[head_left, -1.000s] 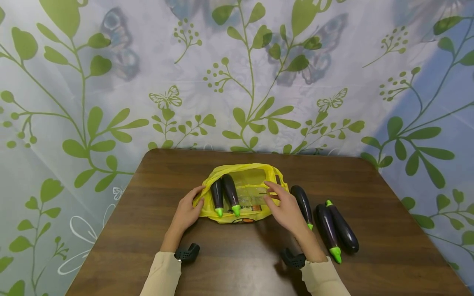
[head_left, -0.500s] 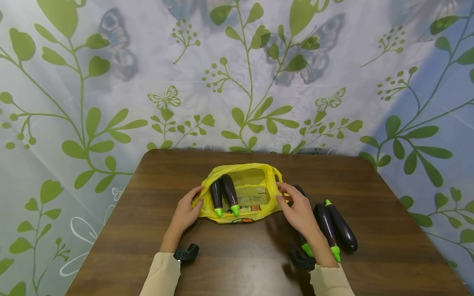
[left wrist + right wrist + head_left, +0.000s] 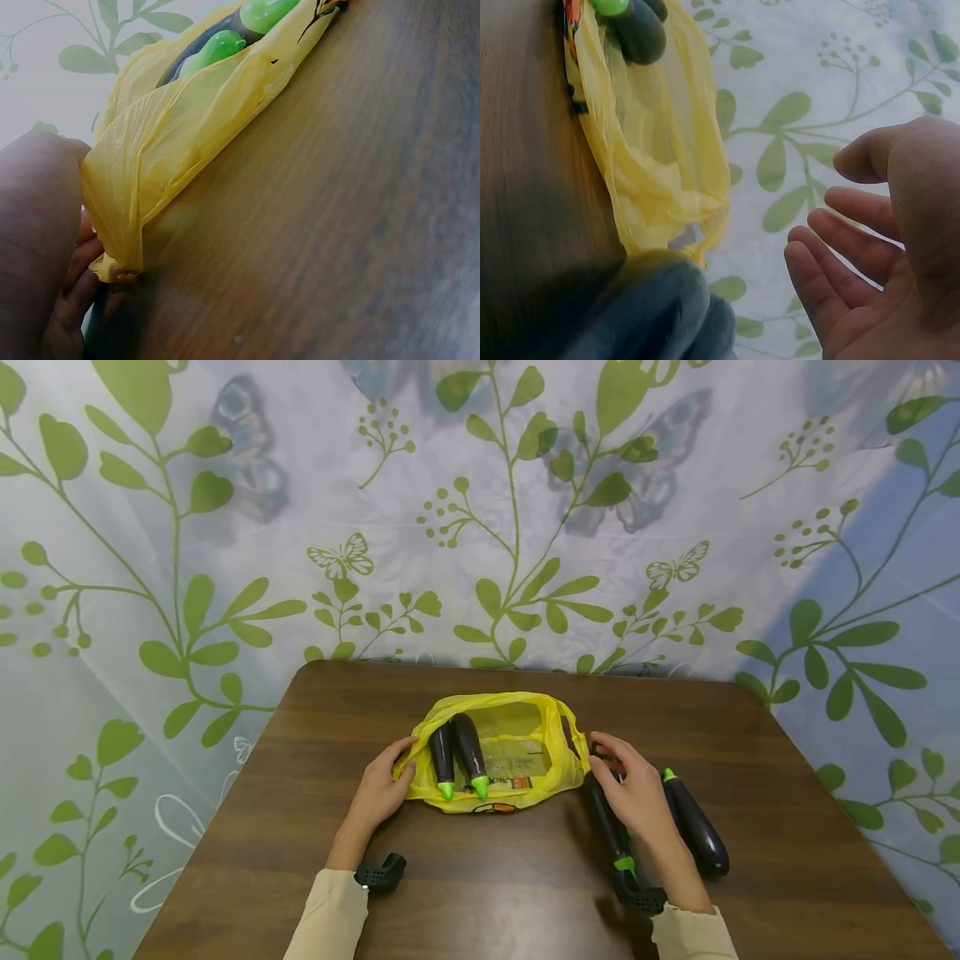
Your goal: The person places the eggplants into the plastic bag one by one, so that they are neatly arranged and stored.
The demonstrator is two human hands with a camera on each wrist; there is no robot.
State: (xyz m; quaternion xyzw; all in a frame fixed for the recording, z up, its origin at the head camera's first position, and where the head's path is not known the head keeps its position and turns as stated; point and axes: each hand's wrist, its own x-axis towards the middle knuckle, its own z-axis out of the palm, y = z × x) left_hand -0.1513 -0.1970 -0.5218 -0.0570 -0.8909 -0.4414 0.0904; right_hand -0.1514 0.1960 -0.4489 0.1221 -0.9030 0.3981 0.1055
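Note:
A yellow plastic bag (image 3: pixel 572 768) lies on the table with its mouth facing up. Inside its left part are two dark eggplants (image 3: pixel 468 747) with bright green stem ends. My left hand (image 3: pixel 380 785) holds the bag's left end; in the left wrist view the yellow plastic (image 3: pixel 157 165) runs between thumb and fingers. Just right of the bag, my right hand (image 3: pixel 637 785) hovers over the loose eggplants with relaxed, spread fingers and nothing in them. One eggplant (image 3: pixel 606 814) lies under its thumb side, another (image 3: pixel 699 827) farther right. A third is mostly hidden by this hand.
The brown wooden table (image 3: pixel 480 877) has its back edge against a leaf-patterned cloth (image 3: pixel 480 527). Dark wrist mounts (image 3: pixel 380 872) sit on both wrists. Bare wood shows in front of the bag.
My right hand has moved right, from the bag's right rim to above the loose eggplants. The bag's right end spreads a little wider. My left hand stays in place.

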